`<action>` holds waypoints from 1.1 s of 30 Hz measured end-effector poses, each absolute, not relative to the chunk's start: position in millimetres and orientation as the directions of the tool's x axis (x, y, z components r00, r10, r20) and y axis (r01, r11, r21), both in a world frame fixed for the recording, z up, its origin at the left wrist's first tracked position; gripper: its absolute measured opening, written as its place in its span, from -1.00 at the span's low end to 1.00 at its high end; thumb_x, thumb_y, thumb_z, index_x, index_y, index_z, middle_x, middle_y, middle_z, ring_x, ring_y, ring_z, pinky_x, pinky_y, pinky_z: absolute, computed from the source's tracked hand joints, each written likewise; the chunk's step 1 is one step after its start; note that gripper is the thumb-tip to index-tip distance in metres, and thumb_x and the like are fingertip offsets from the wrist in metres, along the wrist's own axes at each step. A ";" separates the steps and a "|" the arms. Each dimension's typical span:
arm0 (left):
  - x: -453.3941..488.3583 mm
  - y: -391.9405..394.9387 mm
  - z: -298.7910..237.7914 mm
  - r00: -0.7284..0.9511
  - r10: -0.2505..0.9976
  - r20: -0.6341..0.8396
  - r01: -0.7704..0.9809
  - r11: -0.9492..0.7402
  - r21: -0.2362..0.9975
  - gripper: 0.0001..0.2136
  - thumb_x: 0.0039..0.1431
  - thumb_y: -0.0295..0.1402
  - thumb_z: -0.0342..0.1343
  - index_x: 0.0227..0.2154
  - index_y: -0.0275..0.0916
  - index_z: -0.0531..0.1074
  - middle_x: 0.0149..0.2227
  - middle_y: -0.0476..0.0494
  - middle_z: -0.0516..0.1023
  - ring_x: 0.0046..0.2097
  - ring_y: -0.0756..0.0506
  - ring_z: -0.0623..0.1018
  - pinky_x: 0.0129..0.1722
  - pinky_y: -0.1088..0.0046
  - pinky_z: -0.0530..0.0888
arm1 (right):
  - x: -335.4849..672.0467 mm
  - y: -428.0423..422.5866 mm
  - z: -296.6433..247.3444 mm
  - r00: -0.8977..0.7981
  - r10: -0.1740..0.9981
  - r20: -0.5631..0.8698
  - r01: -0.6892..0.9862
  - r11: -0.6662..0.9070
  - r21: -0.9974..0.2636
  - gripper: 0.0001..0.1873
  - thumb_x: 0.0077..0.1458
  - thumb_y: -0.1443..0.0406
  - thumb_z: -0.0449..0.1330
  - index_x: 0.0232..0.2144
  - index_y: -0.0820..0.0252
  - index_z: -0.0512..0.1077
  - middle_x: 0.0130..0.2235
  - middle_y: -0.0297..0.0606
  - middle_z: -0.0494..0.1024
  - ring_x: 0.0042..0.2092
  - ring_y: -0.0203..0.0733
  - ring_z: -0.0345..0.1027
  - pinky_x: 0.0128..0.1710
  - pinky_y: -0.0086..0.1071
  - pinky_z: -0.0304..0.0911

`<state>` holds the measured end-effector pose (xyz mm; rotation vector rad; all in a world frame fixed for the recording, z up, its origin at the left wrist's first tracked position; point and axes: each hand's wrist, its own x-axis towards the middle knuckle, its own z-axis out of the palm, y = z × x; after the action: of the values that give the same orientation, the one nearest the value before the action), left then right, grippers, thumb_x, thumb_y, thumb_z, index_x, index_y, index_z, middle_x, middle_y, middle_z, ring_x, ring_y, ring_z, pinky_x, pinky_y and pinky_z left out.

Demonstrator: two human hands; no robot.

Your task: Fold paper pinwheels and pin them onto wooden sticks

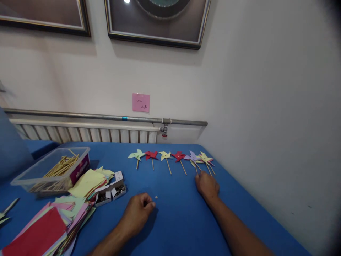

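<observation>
My left hand rests on the blue table with its fingers curled in, apparently pinching something too small to name. A tiny white bead or pin lies just right of it. My right hand reaches out to the stick ends of the rightmost paper pinwheels; its fingers are bent down and largely hidden. A row of several pinwheels, green, red, yellow and purple, lies along the table's far edge.
A clear plastic box of wooden sticks stands at the left. Stacks of coloured paper squares and two small boxes of pins lie beside it. A radiator and pipe run along the wall behind.
</observation>
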<state>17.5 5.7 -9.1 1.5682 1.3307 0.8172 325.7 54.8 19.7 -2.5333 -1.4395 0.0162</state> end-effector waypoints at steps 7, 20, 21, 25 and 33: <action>17.5 5.4 -6.4 0.221 0.971 -0.092 0.375 0.003 0.927 -0.80 0.07 -0.24 0.19 -0.56 -0.20 0.35 -0.59 0.06 0.29 -0.48 -0.01 0.27 -0.44 0.46 0.16 | 324.7 48.0 21.4 0.537 0.827 0.164 0.835 -0.495 -0.240 -0.62 0.42 0.18 0.02 -0.06 0.27 0.57 -0.12 0.15 0.71 -0.07 0.16 0.64 -0.17 -0.17 0.38; 11.2 6.7 -4.7 0.283 0.959 0.000 0.451 -0.133 0.883 -0.90 0.10 -0.48 0.15 -0.51 -0.24 0.46 -0.47 -0.02 0.53 -0.38 -0.05 0.43 -0.37 0.44 0.27 | 158.6 -30.7 -1.0 -0.390 0.699 0.599 0.695 0.650 -0.307 -0.66 0.41 0.24 0.02 -0.44 0.04 0.37 -0.46 -0.29 0.54 -0.41 -0.14 0.40 -0.32 -0.29 0.14; 8.7 8.4 -3.2 0.277 0.961 0.007 0.470 -0.142 0.871 -0.90 0.10 -0.48 0.16 -0.50 -0.25 0.47 -0.45 -0.05 0.56 -0.37 -0.06 0.45 -0.35 0.43 0.28 | 148.1 -36.8 -8.3 -0.426 0.664 0.615 0.662 0.692 -0.288 -0.66 0.42 0.28 -0.01 -0.44 0.04 0.36 -0.45 -0.29 0.54 -0.41 -0.16 0.41 -0.32 -0.30 0.14; -16.5 18.0 21.4 0.147 0.983 0.113 0.736 -0.185 0.651 -0.85 0.25 -0.37 0.14 -0.40 -0.25 0.56 -0.36 -0.15 0.65 -0.29 -0.13 0.55 -0.28 0.38 0.28 | 136.7 -42.7 -27.6 -0.457 0.650 0.607 0.613 0.725 -0.314 -0.65 0.43 0.31 -0.02 -0.45 0.04 0.30 -0.49 -0.34 0.50 -0.46 -0.20 0.37 -0.40 -0.32 0.13; -122.6 33.0 76.9 -0.281 0.938 0.202 0.955 0.252 0.158 -0.68 0.43 -0.34 -0.09 -0.13 -0.28 0.59 -0.04 -0.39 0.64 -0.06 -0.28 0.61 -0.14 0.30 0.38 | 149.1 -37.4 -24.1 -0.449 0.682 0.577 0.562 0.718 -0.412 -0.63 0.49 0.26 -0.03 -0.44 0.04 0.18 -0.51 -0.41 0.44 -0.51 -0.28 0.33 -0.47 -0.41 0.14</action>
<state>-122.6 33.0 76.9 1.9213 2.5374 0.4017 149.1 -37.4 -24.1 -0.9391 -2.1683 0.2054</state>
